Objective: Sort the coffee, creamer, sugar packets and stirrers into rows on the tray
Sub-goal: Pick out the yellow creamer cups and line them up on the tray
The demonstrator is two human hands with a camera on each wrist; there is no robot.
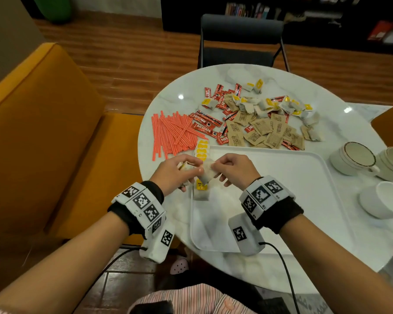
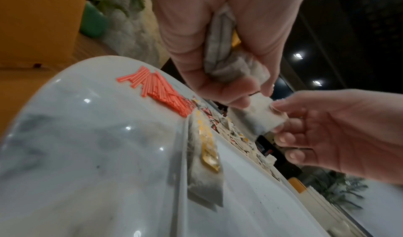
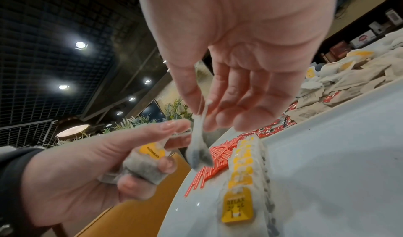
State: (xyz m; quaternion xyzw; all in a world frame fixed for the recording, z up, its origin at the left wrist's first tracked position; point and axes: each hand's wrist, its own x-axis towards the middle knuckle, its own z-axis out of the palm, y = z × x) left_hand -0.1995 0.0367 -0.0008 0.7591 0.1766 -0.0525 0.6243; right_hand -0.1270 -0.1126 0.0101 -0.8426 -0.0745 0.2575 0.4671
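Note:
My left hand (image 1: 186, 167) grips a small bunch of white tea bags (image 2: 222, 51) with yellow tags (image 3: 150, 152), just left of the white tray (image 1: 304, 191). Close beside it, my right hand (image 1: 220, 169) pinches a single tea bag (image 3: 199, 152) by its top edge between thumb and forefinger; the bag (image 1: 208, 174) hangs above the tray's left rim. A row of yellow-tagged tea bags (image 1: 202, 152) lies along that rim (image 3: 242, 168). Orange stirrers (image 1: 173, 134), red coffee sticks (image 1: 204, 123), brown sugar packets (image 1: 263, 132) and loose tea bags (image 1: 270, 105) lie on the table beyond.
The round marble table (image 1: 168, 100) carries white cups (image 1: 356, 159) stacked at the right, beside the tray. A yellow sofa (image 1: 43, 132) stands to the left and a dark chair (image 1: 241, 41) behind the table. Cables run from both wrist cameras.

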